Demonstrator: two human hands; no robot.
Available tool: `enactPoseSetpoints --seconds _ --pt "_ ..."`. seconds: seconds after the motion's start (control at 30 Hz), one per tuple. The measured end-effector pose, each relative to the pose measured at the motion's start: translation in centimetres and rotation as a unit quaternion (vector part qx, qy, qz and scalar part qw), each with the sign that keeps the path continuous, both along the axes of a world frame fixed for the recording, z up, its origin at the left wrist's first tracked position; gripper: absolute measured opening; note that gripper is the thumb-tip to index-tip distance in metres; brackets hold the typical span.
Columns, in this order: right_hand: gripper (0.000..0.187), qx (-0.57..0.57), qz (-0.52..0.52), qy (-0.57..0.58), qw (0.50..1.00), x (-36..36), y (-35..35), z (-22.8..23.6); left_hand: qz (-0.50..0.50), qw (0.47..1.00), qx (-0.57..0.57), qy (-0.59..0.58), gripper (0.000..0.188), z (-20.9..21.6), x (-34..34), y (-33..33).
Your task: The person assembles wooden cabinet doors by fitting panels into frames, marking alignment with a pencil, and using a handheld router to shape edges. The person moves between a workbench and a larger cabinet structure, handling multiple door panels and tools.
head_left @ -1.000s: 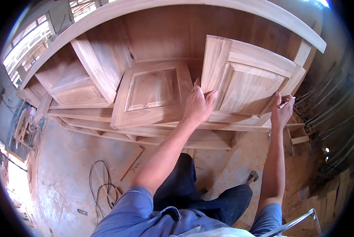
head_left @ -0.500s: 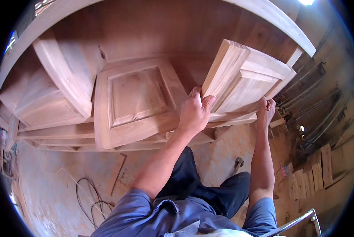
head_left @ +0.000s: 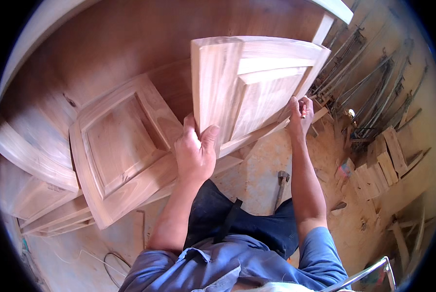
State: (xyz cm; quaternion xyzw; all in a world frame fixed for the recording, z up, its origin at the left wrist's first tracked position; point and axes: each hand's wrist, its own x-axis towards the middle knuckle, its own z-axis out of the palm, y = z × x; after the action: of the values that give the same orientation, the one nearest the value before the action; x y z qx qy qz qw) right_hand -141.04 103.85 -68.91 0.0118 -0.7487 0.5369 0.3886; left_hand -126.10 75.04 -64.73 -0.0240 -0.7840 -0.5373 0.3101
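A pale wooden panel door (head_left: 269,92) with a raised centre stands tilted before me, in front of a large wooden cabinet (head_left: 130,39). My left hand (head_left: 196,151) grips its left edge low down, thumb on the front face and fingers round the side. At the lower right corner, my right hand (head_left: 300,116) is closed on the door's edge; a small reddish stick, perhaps a pencil, shows between its fingers. A second panel door (head_left: 123,141) leans in the cabinet, left of my left hand.
A hammer (head_left: 282,187) rests on the dusty floor near my leg. Several bar clamps (head_left: 379,92) stand along the right wall, with wood offcuts (head_left: 381,155) below them. A dark cable (head_left: 113,267) lies on the floor at lower left.
The view has swung to the right. The held door appears more upright and further left in the picture, both hands still on it. The reddish stick now shows in my right hand.
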Motion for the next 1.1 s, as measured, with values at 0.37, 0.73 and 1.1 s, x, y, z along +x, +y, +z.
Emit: enactPoseSetpoints --seconds 0.37,0.73,1.1 --pt "0.027 -0.130 0.174 0.044 0.975 -0.4 4.1 -2.5 0.010 0.997 -0.043 -0.059 0.042 0.5 0.6 -0.2" --pt "0.064 -0.513 0.112 -0.089 0.846 13.5 9.0 -13.0 -0.112 0.977 -0.184 -0.009 0.060 3.0 4.4 6.1" --pt "0.062 -0.626 0.016 -0.134 0.768 22.0 10.8 -11.2 0.117 0.806 -0.541 -0.208 0.074 2.7 14.1 -6.9"
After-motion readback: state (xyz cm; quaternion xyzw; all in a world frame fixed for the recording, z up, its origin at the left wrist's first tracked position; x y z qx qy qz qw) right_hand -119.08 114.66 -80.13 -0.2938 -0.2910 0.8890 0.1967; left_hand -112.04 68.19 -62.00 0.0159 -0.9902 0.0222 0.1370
